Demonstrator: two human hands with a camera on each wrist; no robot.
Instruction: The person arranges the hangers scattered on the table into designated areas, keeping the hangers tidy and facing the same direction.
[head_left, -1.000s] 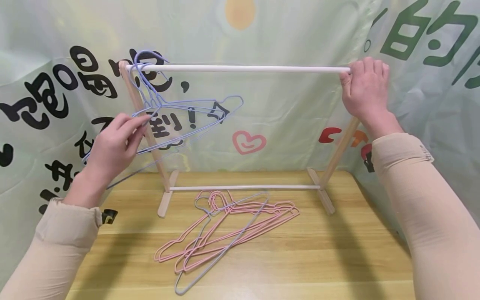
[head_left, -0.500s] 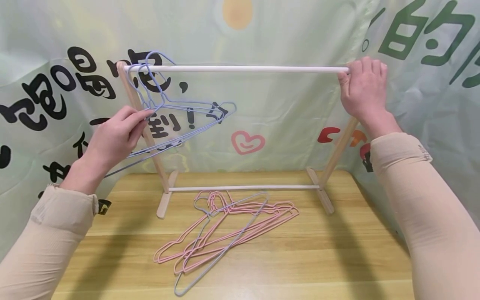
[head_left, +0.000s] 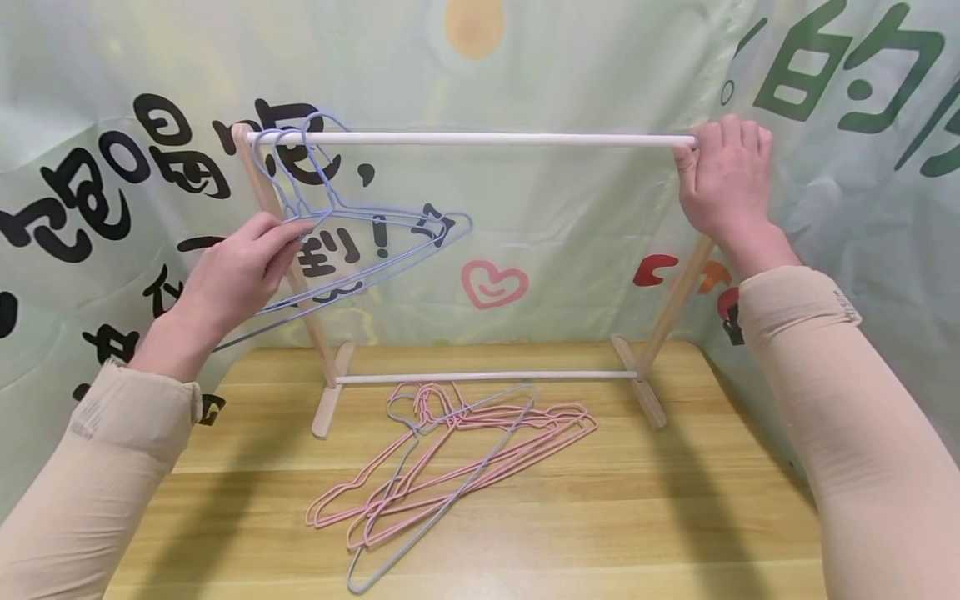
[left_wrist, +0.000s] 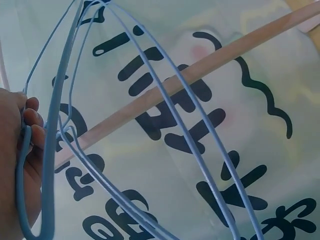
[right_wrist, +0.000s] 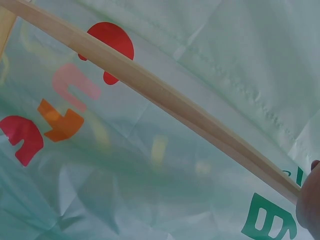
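Observation:
In the head view, my left hand [head_left: 232, 275] pinches a blue hanger [head_left: 327, 179] just below its neck. That hanger's hook arches over the white top rod [head_left: 480, 139] near its left end. Left of it, other blue hangers [head_left: 288, 179] hang from the same rod, partly overlapping it. My right hand [head_left: 727, 179] grips the rack's top right corner, covering the rod's end. In the left wrist view, the hanger's thick near side [left_wrist: 52, 150] passes in front of my fingers [left_wrist: 34, 117]. The right wrist view shows the wooden upright [right_wrist: 160, 95] running up to my right hand [right_wrist: 310, 202].
Several pink hangers [head_left: 551, 433] lie tangled on the wooden table [head_left: 637, 517], with a grey-blue hanger [head_left: 435, 518] across them. Behind them runs the lower rod [head_left: 487, 377], between the rack's feet. A printed cloth [head_left: 585, 267] surrounds the back and sides.
The pinched hanger's hook has shifted right and sunk closer to the rod, spreading apart from the other blue hooks. My left hand moved slightly along with it; my right hand kept its hold.

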